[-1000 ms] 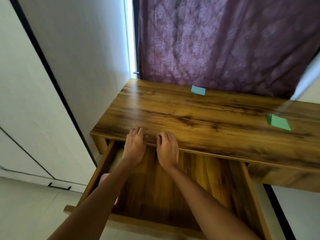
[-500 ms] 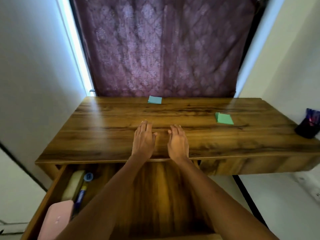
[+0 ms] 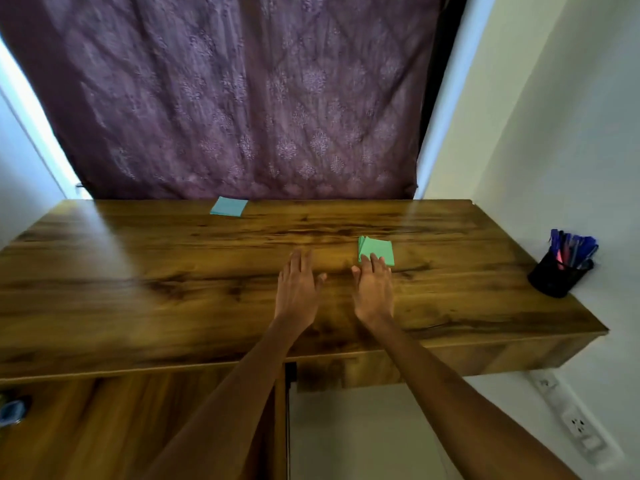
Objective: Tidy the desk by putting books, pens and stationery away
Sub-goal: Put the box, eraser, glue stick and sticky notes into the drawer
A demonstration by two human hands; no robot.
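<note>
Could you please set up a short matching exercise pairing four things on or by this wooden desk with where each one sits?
Things:
1. green sticky-note pad
2. blue sticky-note pad
3. black mesh pen holder
4. open wooden drawer

Places:
A. far edge of the desk, by the purple curtain
B. below the desktop, on the left
C. under the right hand's fingertips
D. right end of the desk, by the wall

Pairs: 1-C, 2-A, 3-D, 4-B
</note>
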